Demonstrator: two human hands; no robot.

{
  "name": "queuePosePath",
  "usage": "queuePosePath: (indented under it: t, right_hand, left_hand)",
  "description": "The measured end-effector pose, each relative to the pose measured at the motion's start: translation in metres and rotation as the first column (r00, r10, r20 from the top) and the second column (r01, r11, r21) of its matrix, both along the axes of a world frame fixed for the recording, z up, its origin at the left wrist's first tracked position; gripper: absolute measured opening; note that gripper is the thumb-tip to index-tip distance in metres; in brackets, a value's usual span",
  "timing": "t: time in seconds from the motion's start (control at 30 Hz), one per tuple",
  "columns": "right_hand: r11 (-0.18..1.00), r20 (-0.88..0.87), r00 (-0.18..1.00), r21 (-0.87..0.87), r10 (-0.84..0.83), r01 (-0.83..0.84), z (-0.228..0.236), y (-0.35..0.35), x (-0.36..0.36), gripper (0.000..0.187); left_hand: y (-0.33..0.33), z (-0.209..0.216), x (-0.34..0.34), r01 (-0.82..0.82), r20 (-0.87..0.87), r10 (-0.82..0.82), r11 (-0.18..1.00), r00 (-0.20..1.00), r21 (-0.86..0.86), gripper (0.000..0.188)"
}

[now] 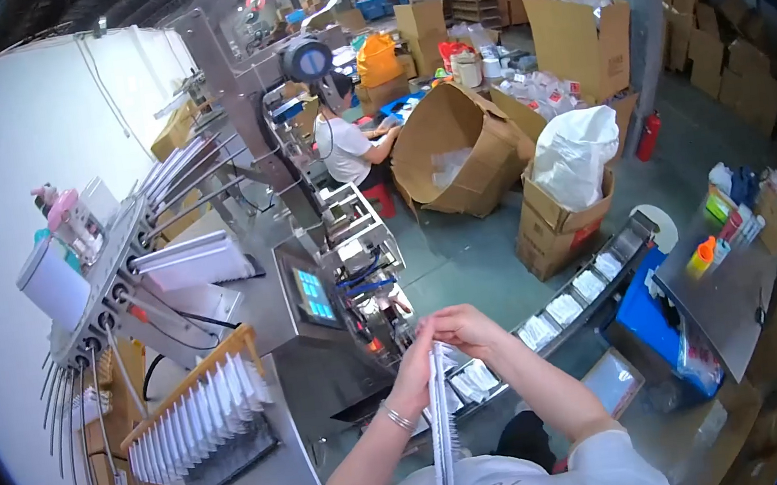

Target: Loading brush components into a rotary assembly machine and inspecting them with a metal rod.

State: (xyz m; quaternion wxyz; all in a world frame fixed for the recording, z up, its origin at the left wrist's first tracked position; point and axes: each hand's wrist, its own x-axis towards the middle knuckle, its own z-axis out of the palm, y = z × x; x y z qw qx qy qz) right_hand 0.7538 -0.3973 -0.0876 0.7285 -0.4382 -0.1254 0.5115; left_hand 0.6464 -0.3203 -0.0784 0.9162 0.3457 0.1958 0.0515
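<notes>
My left hand [412, 380] and my right hand [465, 330] meet in front of my chest. Between them, a narrow row of thin white pieces [440, 411] with ruffled edges points toward my body, seen edge-on. My left palm lies along its side, and the fingers of my right hand close over its far end. What exactly the pieces are cannot be made out. Beneath my hands runs a conveyor [510, 363] carrying white packets [565, 309] in metal compartments. To my left, a wooden-framed rack [188, 388] holds several upright white packets [207, 420] on a metal table.
A machine with a lit touchscreen [314, 295] stands ahead left, beside a rail of metal rods [129, 226]. A person [344, 146] sits beyond it near a large open carton [455, 152]. A blue bin [646, 327] and a grey table [720, 299] stand right.
</notes>
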Motion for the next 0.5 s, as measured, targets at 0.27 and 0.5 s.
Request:
queuePosePath:
  t: [0.27, 0.5]
  right_hand:
    - [0.979, 0.002, 0.981, -0.061, 0.193, -0.192, 0.010, -0.003, 0.144, 0.015]
    - [0.980, 0.065, 0.979, 0.037, 0.193, -0.196, 0.008, -0.057, 0.259, 0.020]
  left_hand:
    - [-0.019, 0.019, 0.122, -0.060, -0.140, 0.080, 0.987, 0.987, 0.147, 0.043]
    - [-0.062, 0.046, 0.142, 0.149, -0.351, 0.210, 0.629, 0.912, 0.763, 0.035]
